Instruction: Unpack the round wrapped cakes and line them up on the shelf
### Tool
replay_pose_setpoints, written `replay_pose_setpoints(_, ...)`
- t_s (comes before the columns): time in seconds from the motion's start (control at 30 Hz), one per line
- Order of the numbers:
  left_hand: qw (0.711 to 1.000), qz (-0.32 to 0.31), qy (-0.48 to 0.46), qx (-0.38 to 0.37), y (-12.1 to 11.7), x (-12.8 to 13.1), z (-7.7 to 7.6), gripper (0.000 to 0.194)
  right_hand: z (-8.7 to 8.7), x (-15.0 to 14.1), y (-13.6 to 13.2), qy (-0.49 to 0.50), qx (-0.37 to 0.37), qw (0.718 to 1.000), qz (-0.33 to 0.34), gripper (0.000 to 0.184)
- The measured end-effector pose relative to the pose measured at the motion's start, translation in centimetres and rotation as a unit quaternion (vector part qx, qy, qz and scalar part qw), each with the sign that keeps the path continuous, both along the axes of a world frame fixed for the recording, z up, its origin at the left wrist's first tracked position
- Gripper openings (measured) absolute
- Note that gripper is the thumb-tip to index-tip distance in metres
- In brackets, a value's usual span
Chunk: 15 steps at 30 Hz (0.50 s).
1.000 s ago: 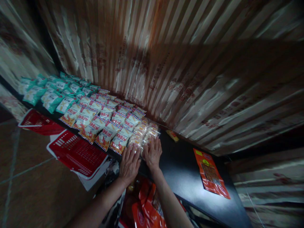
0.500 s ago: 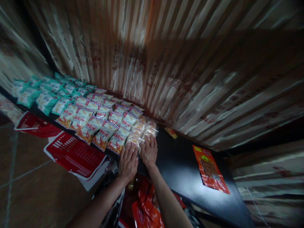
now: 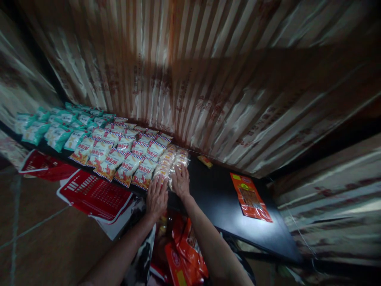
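Two rows of small clear-wrapped round snacks (image 3: pixel 164 163) lie at the right end of the goods on a black shelf (image 3: pixel 208 190). My left hand (image 3: pixel 156 198) rests on the near end of the left row, fingers stretched out and pointing away from me. Over the near part of the right row (image 3: pixel 180 157) lies my right hand (image 3: pixel 180 183), fingers extended and slightly apart. Both palms face down and hide the packs beneath them. White snack bags with red print (image 3: pixel 143 171) stand in rows just left of my left hand.
Teal snack bags (image 3: pixel 53 135) fill the shelf's far left. To the right lie a small yellow packet (image 3: pixel 205 161) and an orange pouch (image 3: pixel 250 197). More orange pouches (image 3: pixel 187 254) are below my arms. Red printed sheets (image 3: pixel 95 194) hang at the front edge; a striped curtain (image 3: pixel 178 71) stands behind.
The view has shifted, so the shelf goods on the right appear farther left. Both hands stay on the clear-wrapped snacks, with the right fingers a little more bent.
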<state>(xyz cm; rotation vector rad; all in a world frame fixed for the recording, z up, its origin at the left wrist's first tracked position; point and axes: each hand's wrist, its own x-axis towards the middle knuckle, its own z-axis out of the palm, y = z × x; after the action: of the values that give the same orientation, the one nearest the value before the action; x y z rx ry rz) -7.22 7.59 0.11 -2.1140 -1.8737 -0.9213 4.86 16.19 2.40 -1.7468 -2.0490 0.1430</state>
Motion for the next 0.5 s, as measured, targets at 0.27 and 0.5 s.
replay_pose_setpoints(0.27,1.0,-0.013,0.015,0.015,-0.2,-0.3,0.1,0.047,1.2,0.4,-2.1,0.058,0.072,0.995,-0.038,0.044)
replay_pose_setpoints(0.5,0.998,-0.04,0.009,0.039,-1.3,-0.6,-0.2,0.048,-0.2,0.2,-5.6,0.094,0.107,0.988,-0.065,0.043)
